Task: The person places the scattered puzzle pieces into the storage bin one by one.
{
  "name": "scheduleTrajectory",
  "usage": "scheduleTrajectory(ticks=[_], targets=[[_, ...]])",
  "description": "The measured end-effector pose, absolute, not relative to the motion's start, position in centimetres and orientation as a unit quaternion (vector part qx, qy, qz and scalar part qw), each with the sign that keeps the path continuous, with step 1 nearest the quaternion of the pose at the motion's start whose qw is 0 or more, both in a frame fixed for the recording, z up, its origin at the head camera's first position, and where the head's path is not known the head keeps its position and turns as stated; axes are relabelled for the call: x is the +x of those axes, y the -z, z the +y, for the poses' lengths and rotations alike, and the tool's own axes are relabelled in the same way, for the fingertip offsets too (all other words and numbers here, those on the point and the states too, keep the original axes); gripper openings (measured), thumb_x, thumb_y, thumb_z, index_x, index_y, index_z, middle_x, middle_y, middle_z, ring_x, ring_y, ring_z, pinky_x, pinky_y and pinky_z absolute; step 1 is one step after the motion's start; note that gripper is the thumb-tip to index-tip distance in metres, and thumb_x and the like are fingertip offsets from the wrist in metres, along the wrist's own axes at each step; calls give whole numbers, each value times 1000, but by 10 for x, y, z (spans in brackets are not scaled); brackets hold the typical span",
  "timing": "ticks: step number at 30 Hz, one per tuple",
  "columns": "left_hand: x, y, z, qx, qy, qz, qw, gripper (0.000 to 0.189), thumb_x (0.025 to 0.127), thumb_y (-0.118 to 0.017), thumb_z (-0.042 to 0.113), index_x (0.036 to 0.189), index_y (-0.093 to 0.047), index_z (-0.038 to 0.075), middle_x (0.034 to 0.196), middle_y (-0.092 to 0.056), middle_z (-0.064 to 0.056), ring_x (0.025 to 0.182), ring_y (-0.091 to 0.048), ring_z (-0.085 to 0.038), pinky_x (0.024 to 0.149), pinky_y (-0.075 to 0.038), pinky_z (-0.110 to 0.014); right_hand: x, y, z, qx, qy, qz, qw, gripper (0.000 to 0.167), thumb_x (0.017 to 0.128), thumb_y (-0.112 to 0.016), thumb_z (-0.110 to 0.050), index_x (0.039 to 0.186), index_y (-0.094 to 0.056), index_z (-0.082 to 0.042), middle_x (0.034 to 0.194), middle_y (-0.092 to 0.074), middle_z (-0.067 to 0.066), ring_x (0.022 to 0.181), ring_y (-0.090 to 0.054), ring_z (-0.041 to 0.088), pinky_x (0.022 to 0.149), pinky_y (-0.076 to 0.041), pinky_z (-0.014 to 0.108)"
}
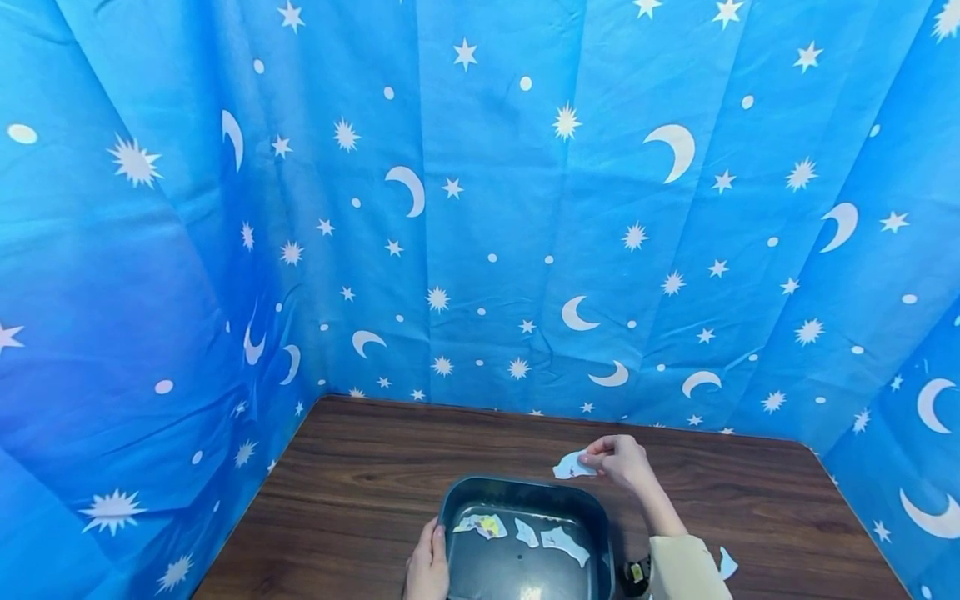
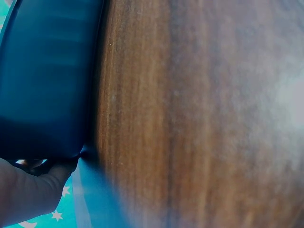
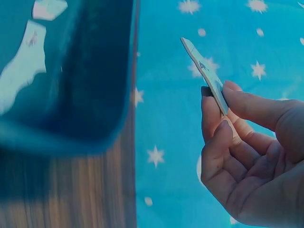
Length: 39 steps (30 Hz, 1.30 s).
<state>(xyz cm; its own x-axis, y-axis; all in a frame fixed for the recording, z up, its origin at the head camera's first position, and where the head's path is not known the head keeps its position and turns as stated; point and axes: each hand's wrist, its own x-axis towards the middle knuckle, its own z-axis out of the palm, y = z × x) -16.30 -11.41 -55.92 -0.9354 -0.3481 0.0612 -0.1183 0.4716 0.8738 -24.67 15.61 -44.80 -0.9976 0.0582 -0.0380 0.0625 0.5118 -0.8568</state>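
Note:
My left hand (image 1: 427, 568) grips the left wall of a dark rectangular tray (image 1: 517, 575), with its thumb and fingers at the edge (image 2: 33, 190) in the left wrist view. Above the table beyond the tray's far right corner, my right hand (image 1: 622, 462) pinches a flat, jagged-edged pale blue piece (image 1: 572, 465) between thumb and fingers. The right wrist view shows this piece (image 3: 207, 76) nearly edge-on, with a small dark print on its face. Inside the tray lie a piece with yellow on it (image 1: 489, 526), a small pale piece (image 1: 527, 533) and a longer pale piece (image 1: 566, 546).
Another pale piece (image 1: 727, 564) lies on the brown wooden table (image 1: 360, 467), right of the right sleeve (image 1: 686, 567). Between tray and sleeve sits a small black object with a yellowish patch (image 1: 637, 573), partly hidden. A blue star-and-moon curtain (image 1: 495, 217) hangs around the table.

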Motion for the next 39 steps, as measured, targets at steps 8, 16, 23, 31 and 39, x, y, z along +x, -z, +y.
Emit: scheduleTrajectory(ticks=[8,16,23,31,39], targets=[[-163,555,-114,138,495,-851,112,30,99,-41,19,117,-57,0,112,-61,-24,104,-55,-44,85,-42,-54,-248,451,119,3,568,820,74,7,83,-66,-1,82,-65,6,70,-61,8,60,-57,18,62,-55,34],[-162,554,-116,141,495,-850,112,31,100,-40,21,117,-57,1,112,-61,-24,104,-55,-44,84,-42,-54,-252,455,86,-40,540,835,100,9,84,-67,-6,81,-66,2,68,-61,5,55,-59,16,53,-50,28],[-162,560,-116,133,496,-848,130,28,99,-43,19,116,-58,2,111,-62,-24,103,-56,-44,84,-43,-54,-243,471,65,-59,513,846,134,6,82,-68,-3,78,-66,1,64,-61,5,53,-60,14,50,-49,26],[-161,559,-116,135,491,-850,131,28,98,-43,19,116,-58,3,110,-62,-24,103,-56,-43,84,-43,-54,-238,477,50,-88,501,849,145,8,82,-68,-2,74,-66,1,64,-59,6,51,-56,13,53,-53,29],[-160,558,-115,137,495,-847,133,27,97,-44,16,116,-58,2,110,-62,-24,103,-56,-44,84,-43,-54,-235,484,38,-121,442,875,157,11,76,-71,1,66,-66,0,63,-60,4,52,-54,14,48,-48,27]])
